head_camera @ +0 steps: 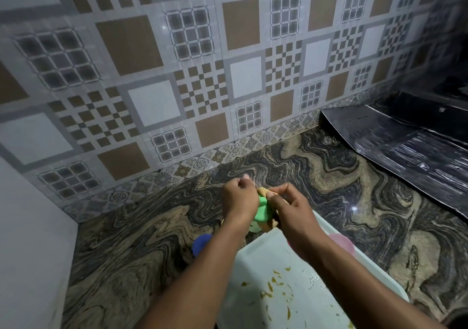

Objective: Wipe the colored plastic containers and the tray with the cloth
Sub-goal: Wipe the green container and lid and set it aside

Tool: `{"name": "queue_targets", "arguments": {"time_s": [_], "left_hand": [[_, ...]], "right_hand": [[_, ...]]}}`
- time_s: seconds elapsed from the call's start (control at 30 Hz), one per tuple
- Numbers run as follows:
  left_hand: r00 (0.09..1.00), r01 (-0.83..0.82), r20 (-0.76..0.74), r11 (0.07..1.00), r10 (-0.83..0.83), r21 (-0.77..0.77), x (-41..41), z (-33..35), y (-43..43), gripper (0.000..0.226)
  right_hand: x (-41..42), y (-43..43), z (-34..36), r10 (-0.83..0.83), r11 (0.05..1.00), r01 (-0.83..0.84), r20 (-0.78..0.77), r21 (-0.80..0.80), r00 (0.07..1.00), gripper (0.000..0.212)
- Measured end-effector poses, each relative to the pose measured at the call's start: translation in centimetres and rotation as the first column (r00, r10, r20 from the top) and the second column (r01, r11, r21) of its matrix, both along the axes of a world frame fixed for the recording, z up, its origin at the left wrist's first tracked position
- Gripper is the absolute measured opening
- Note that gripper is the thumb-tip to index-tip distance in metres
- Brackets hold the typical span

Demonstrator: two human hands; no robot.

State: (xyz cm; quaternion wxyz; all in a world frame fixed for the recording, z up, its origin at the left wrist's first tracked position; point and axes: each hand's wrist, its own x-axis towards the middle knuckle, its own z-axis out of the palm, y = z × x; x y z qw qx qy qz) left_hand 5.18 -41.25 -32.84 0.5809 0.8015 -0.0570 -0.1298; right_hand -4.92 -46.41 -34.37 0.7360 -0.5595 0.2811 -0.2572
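Observation:
My left hand (239,199) grips a green plastic container (263,211) above the far end of the tray. My right hand (291,208) holds a tan cloth (263,191) bunched against the container; more cloth (271,225) hangs below it. The pale blue-white tray (255,260) lies on the counter beneath my forearms, with yellow-brown food smears (272,287) on its surface. A blue container (201,244) sits left of the tray, partly hidden by my left forearm. A pink container (342,244) sits right of the tray behind my right forearm.
The counter (329,189) is swirled brown and black stone. A patterned tiled wall (177,88) rises behind it. A white panel (30,240) closes the left side. A black glossy surface (410,151) lies at the back right.

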Motion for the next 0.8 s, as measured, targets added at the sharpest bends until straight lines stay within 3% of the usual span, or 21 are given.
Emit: {"name": "queue_targets", "arguments": {"time_s": [0.1, 0.17, 0.23, 0.3, 0.37, 0.4, 0.47, 0.53, 0.6, 0.67, 0.73, 0.8], "left_hand": [[0.968, -0.245, 0.034, 0.965, 0.249, -0.093, -1.0, -0.1, -0.2, 0.033], [0.958, -0.287, -0.038, 0.955, 0.285, -0.08, -1.6, -1.2, 0.1, 0.032], [0.98, -0.074, -0.192, 0.994, 0.057, -0.082, -1.2, -2.7, 0.6, 0.038], [0.917, 0.153, -0.359, 0.984, -0.177, -0.094, -0.3, -2.4, 1.4, 0.048], [0.899, 0.277, -0.338, 0.959, -0.279, -0.056, 0.7, -1.7, 1.5, 0.046], [0.931, 0.247, -0.266, 0.968, -0.251, -0.05, 0.6, -1.0, 1.2, 0.04], [0.991, 0.051, -0.119, 0.996, -0.059, -0.07, 0.0, -0.1, 0.5, 0.035], [0.98, -0.201, -0.024, 0.968, 0.2, -0.148, -1.2, 0.6, 0.0, 0.033], [0.948, -0.318, -0.041, 0.937, 0.316, -0.143, -1.9, 0.2, -0.2, 0.03], [0.98, -0.146, -0.149, 0.985, 0.131, -0.096, -1.7, -1.4, 0.0, 0.031], [0.953, 0.096, -0.282, 0.992, -0.114, -0.077, -0.5, -2.0, 0.8, 0.037], [0.907, 0.28, -0.32, 0.96, -0.273, -0.026, 0.6, -1.5, 1.1, 0.041]], "right_hand": [[0.3, 2.7, -1.4, -0.193, 0.974, 0.183, 0.063, 0.134, 0.979, 0.007], [0.1, 3.5, -2.1, -0.258, 0.962, 0.255, 0.016, 0.101, 0.966, 0.008], [-0.3, 2.5, -1.7, -0.199, 0.978, 0.2, -0.028, 0.053, 0.98, 0.007], [-0.7, 0.7, -0.3, -0.001, 0.999, 0.004, -0.072, 0.04, 0.997, 0.007], [-0.9, -0.9, 1.0, 0.186, 0.982, -0.182, -0.111, 0.045, 0.976, 0.005], [-0.9, -1.2, 1.4, 0.215, 0.976, -0.211, -0.109, 0.046, 0.971, 0.004], [-0.3, -0.6, 1.3, 0.106, 0.994, -0.107, -0.068, -0.01, 0.992, 0.005], [0.1, 1.2, 0.3, -0.088, 0.992, 0.088, -0.003, -0.093, 0.996, 0.005], [0.0, 2.9, -1.1, -0.219, 0.968, 0.221, 0.026, -0.116, 0.975, 0.004], [-0.4, 2.6, -1.7, -0.212, 0.973, 0.21, -0.014, -0.092, 0.977, 0.009], [-0.9, 0.4, -0.9, -0.015, 1.0, 0.015, -0.078, -0.008, 0.997, 0.012], [-1.4, -1.7, 1.0, 0.217, 0.973, -0.205, -0.11, 0.106, 0.97, 0.004]]}}
